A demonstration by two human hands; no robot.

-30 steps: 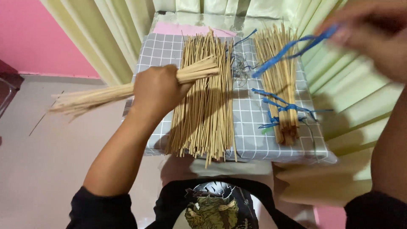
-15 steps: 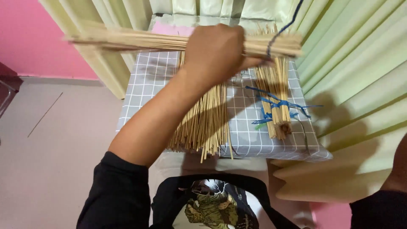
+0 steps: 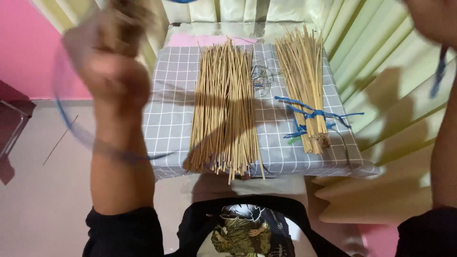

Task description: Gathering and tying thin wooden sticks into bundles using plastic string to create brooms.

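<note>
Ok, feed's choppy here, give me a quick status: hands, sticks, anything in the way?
Left hand raised, blurred, blue string looping round it. Right hand at top edge, grip unclear. Loose sticks and tied bundle on checked cloth.

Table top point(image 3: 173, 95), grey checked cloth: bare strip along the left edge, wide enough for a hand to pass near to far. Centre blocked by the loose pile of sticks point(image 3: 226, 107), which overhangs the near edge. Narrow gap between that pile and the tied stick bundle point(image 3: 304, 85) on the right, partly taken by thin tangled threads point(image 3: 262, 78) and blue ribbons point(image 3: 312, 116). Right edge crowded by pale green curtain folds point(image 3: 381, 71). Left of the table, open floor point(image 3: 43, 190). Raised left forearm point(image 3: 119, 138) stands over the left approach.
</note>
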